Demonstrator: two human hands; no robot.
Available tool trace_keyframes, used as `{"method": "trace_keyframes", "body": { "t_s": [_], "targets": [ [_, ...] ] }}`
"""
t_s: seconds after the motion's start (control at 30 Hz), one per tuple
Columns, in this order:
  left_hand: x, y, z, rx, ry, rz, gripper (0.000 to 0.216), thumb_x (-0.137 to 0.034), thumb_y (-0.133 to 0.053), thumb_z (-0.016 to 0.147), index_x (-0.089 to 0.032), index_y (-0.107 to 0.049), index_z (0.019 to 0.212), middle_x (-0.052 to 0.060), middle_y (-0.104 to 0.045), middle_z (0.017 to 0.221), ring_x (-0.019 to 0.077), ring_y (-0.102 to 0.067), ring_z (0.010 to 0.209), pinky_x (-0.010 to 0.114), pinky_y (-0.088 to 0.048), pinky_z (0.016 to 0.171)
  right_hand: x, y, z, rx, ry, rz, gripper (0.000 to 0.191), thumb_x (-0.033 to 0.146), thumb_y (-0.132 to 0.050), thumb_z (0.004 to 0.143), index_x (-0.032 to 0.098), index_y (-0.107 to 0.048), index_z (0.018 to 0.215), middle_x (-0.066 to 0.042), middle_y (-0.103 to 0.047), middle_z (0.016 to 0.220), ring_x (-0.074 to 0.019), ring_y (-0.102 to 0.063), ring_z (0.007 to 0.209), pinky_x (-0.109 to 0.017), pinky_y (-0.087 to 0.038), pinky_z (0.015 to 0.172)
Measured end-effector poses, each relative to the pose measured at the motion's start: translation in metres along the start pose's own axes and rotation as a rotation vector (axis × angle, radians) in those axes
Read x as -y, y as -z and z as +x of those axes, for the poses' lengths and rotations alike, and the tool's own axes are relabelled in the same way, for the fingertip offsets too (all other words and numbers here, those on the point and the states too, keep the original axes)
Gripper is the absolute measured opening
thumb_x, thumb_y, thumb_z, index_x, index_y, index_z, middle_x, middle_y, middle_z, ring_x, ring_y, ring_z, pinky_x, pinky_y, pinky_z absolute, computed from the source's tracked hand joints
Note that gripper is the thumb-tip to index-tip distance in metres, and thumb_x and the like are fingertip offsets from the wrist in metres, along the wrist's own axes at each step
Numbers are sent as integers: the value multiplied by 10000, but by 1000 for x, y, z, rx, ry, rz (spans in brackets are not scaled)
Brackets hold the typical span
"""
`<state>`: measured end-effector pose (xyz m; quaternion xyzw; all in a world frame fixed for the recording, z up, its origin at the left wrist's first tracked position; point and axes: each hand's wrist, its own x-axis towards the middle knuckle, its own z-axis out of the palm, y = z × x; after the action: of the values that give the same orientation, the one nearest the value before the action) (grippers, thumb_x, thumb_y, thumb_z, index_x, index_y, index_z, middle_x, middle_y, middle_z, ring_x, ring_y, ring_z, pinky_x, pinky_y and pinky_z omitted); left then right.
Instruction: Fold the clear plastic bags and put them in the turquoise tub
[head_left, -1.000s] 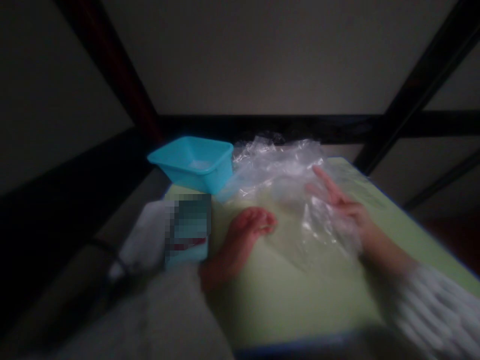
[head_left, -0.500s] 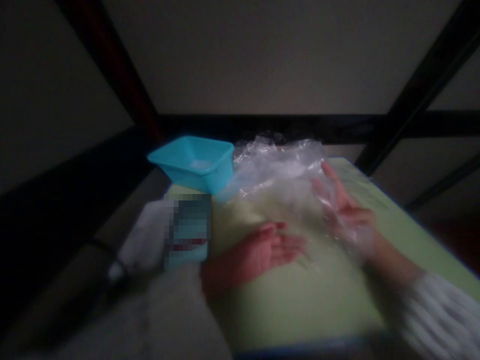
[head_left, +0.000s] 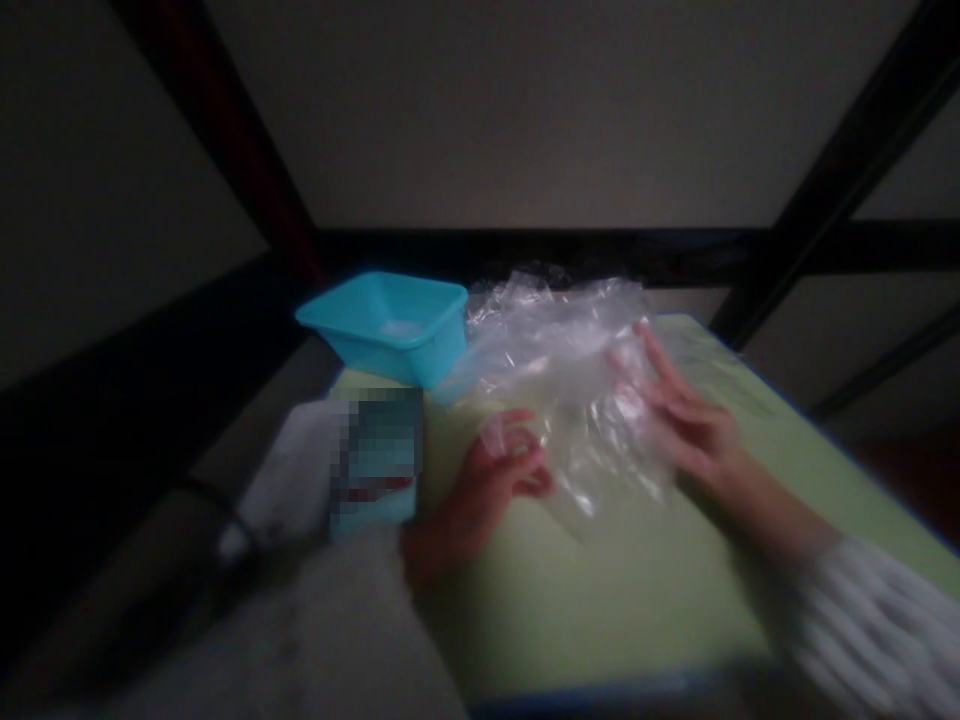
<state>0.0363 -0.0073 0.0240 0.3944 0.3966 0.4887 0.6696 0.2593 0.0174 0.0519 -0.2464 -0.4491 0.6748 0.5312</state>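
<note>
A crumpled clear plastic bag [head_left: 592,400] spreads over the middle of the pale green table top [head_left: 600,600]. At its near left edge, my left hand [head_left: 502,485] is curled with the thumb against the fingers, and a bit of the film seems caught there. My right hand [head_left: 679,415] rests along the right side of the bag with its fingers stretched out and apart, touching the film. Motion blur softens the right fingertips. More clear plastic film [head_left: 525,295] lies bunched behind.
A turquoise plastic basin [head_left: 435,350] stands at the back left, something pale inside it. In front of it sits a pixelated teal item [head_left: 379,460] beside a white sheet or bag [head_left: 289,470]. Dark frame bars and a wall close off the far side.
My left hand has turned from palm-up with fingers extended to a curled grip at the bag's edge. My right hand has shifted slightly left, and the bag's near part now spreads closer to me.
</note>
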Motion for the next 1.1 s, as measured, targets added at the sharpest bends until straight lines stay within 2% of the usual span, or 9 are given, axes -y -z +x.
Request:
{"method": "trace_keyframes", "body": {
  "t_s": [0.07, 0.17, 0.3, 0.43, 0.6, 0.77, 0.9, 1.0, 1.1],
  "targets": [
    [0, 1, -1, 1, -24, 31, 514, -213, -718, 680, -179, -474, 1131, -45, -554, 777, 88, -563, 532, 243, -492, 516, 1, 3, 1, -50, 29, -64, 673, 195, -681, 667, 445, -492, 1263, 71, -534, 1357, -185, -614, 1101, -273, -559, 696],
    [2, 3, -1, -1, -61, 66, 490, -229, -712, 701, -187, -459, 1119, -47, -559, 765, 101, -584, 535, 250, -502, 519, 3, 7, 2, -96, 75, -158, 697, 272, -732, 630, 463, -493, 1256, 96, -441, 1434, -247, -521, 1221, -348, -566, 727],
    [5, 5, 1, -10, -113, 77, 467, -234, -713, 704, -192, -453, 1089, -54, -553, 761, 109, -603, 540, 249, -500, 521, 7, 13, 0, -91, 162, -281, 741, 335, -705, 648, 496, -426, 1316, 94, -398, 1459, -305, -517, 1208, -448, -553, 742],
    [2, 4, 1, -36, -121, 126, 430, -225, -694, 715, -198, -447, 1066, -50, -560, 776, 115, -616, 555, 260, -511, 547, 13, 16, 0, -82, 141, -342, 716, 348, -640, 704, 511, -374, 1348, 78, -416, 1453, -261, -609, 1067, -413, -540, 692],
    [1, 5, 0, -33, -86, 220, 368, -173, -665, 711, -206, -457, 1012, -45, -582, 734, 157, -652, 626, 270, -498, 584, 14, 28, 10, -166, 83, -338, 600, 318, -670, 729, 488, -465, 1267, 47, -542, 1345, -216, -637, 1001, -385, -528, 742],
    [9, 12, 3, 44, -36, 211, 423, -157, -713, 635, -222, -516, 1004, -48, -578, 685, 210, -666, 759, 298, -477, 680, 5, 44, 20, -230, 99, -355, 709, 286, -723, 709, 450, -409, 1324, 2, -556, 1311, -220, -639, 1008, -367, -541, 751],
    [16, 14, 8, 151, 26, 11, 476, -97, -682, 582, -219, -533, 1017, -31, -597, 717, 237, -663, 861, 367, -466, 837, 5, 42, 18, -169, 61, -417, 742, 168, -763, 662, 435, -467, 1288, 2, -555, 1307, -194, -656, 949, -315, -560, 701],
    [16, 13, 10, 205, 23, -136, 590, -48, -634, 539, -253, -483, 1071, 10, -644, 929, 265, -628, 1020, 430, -434, 934, 6, 36, 15, -62, 47, -439, 762, 96, -758, 635, 451, -500, 1259, 11, -547, 1315, -215, -629, 1033, -308, -578, 676],
    [12, 13, 11, 163, -44, -185, 647, -54, -651, 545, -288, -444, 1112, 25, -607, 1120, 278, -577, 1133, 451, -404, 982, 8, 31, 13, 50, 50, -472, 801, 72, -746, 639, 473, -478, 1278, 13, -518, 1350, -243, -584, 1127, -294, -585, 640]
  ]
}}
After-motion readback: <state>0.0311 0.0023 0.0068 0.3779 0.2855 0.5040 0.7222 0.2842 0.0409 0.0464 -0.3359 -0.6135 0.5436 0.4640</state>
